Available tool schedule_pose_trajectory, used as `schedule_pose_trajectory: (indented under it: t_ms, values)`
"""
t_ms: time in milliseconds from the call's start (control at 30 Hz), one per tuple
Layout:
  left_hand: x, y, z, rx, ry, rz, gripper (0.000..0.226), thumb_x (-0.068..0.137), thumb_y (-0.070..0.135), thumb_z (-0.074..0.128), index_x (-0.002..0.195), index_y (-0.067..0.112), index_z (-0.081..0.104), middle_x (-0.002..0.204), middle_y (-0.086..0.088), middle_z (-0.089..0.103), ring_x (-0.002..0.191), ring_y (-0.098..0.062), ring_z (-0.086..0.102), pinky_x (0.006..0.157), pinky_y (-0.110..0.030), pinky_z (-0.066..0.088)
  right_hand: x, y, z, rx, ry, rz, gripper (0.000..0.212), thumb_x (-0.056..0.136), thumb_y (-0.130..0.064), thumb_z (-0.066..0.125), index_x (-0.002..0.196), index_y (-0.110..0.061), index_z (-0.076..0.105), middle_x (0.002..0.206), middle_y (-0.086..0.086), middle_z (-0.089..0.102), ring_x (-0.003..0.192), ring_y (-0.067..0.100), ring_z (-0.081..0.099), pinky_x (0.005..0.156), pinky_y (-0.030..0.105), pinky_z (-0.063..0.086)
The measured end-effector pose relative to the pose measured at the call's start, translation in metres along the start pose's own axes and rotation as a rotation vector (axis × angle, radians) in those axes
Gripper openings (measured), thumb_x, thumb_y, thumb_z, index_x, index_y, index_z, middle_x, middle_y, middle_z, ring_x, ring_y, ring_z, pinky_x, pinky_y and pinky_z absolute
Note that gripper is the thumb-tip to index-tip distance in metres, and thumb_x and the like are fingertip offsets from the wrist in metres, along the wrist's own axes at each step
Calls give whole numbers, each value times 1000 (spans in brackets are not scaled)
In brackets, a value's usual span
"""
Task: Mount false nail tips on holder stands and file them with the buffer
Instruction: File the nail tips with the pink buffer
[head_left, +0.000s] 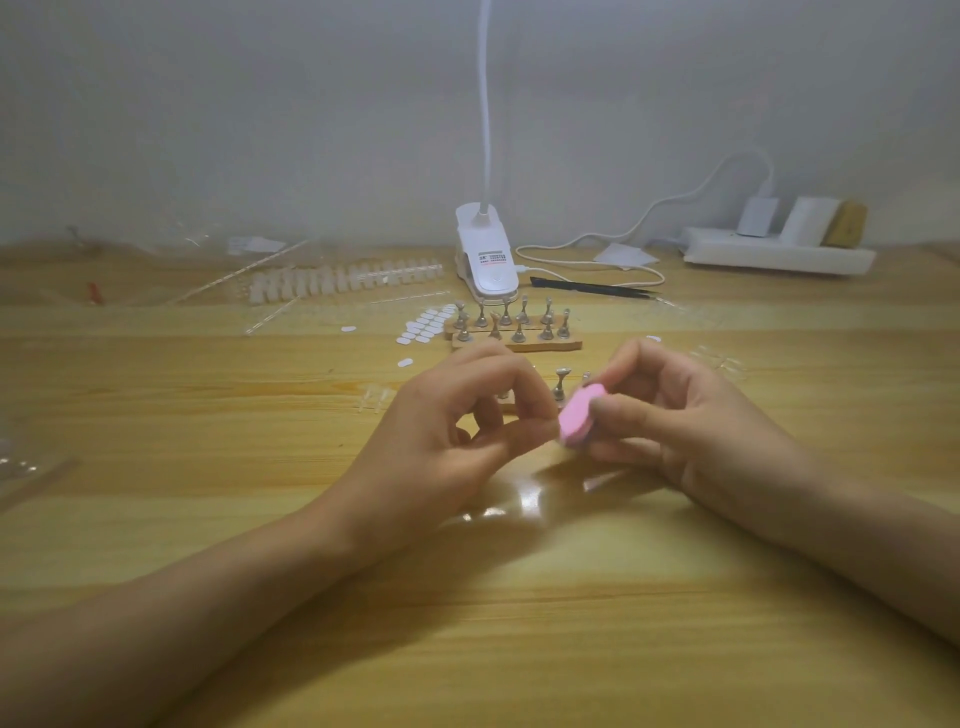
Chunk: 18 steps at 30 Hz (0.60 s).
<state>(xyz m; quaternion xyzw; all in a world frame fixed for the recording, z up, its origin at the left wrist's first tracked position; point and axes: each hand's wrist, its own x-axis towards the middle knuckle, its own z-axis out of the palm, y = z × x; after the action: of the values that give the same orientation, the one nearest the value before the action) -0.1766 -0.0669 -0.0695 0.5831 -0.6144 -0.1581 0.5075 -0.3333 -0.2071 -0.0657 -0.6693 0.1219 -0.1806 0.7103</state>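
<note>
Wooden tabletop (519, 639), pale and glossy, fills the lower part of the view. Two bare forearms lie across it from the lower corners and come together near the middle.

The left hand (452, 436) is turned palm inward. Its fingers are arched and curled, with the thumb tip drawn up against the fingertips just beside the buffer. Its grip is pressed together, but I cannot tell whether anything sits in the pinch.

The right hand (691, 431) faces it with its fingers bent. Its grip pinches the pink buffer (577, 420) between thumb and forefinger. The pad is tilted on edge between the two hands, above the tabletop.

A white power strip (779, 255) lies against the wall at the far right. A white clip lamp (487, 257) stands at the far middle, its neck rising out of view. Left of it runs a row of white nail tips (343, 280).

Just in front of the lamp, a wooden base carries two rows of metal holder stands (514, 330). One more stand (561, 382) shows between the hands. White oval stickers (426, 325) lie beside the base.
</note>
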Motion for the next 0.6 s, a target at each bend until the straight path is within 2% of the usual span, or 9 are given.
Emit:
schedule_pose_trajectory:
  t_ms: [100, 200, 300, 400, 533, 600]
  values:
    - [0, 0, 0, 18, -12, 1, 7, 84, 23, 69, 79, 24, 64, 88, 14, 56, 66, -7, 53, 55, -12, 37, 0, -1, 2, -81, -93, 9, 22, 76, -14, 86, 83, -17, 65, 99, 13, 72, 85, 28, 75, 71, 29, 61]
    - [0, -1, 0, 11, -6, 1, 7, 84, 22, 69, 79, 24, 64, 88, 12, 56, 66, -8, 53, 55, -15, 37, 0, 0, -1, 28, -1, -10, 19, 76, -10, 81, 84, -12, 64, 95, 13, 71, 86, 31, 75, 73, 31, 61]
    - [0, -1, 0, 16, 4, 8, 6, 84, 23, 69, 79, 23, 65, 88, 12, 57, 67, -9, 53, 55, -18, 39, 0, 1, 1, -62, -101, 8, 20, 75, -12, 81, 86, -14, 64, 98, 12, 73, 88, 32, 75, 74, 32, 61]
    - [0, 0, 0, 15, -5, 6, 8, 83, 23, 70, 78, 26, 64, 88, 14, 57, 66, -8, 52, 55, -18, 38, 0, 2, -1, 10, -10, -16, 18, 76, -17, 78, 85, -15, 63, 94, 12, 73, 86, 29, 75, 74, 31, 61]
    - [1, -1, 0, 17, 4, 11, 7, 84, 21, 69, 79, 24, 64, 86, 13, 56, 68, -7, 53, 58, -12, 37, 0, 2, 1, -73, -122, 16, 20, 79, -14, 83, 86, -16, 64, 101, 14, 73, 91, 34, 75, 72, 33, 61]
    - [0, -1, 0, 18, 3, 4, 7, 84, 22, 69, 78, 24, 64, 86, 14, 56, 68, -7, 52, 58, -11, 37, 1, 2, 1, -51, -26, 3, 23, 77, -17, 84, 87, -16, 63, 98, 12, 74, 89, 31, 75, 70, 30, 61]
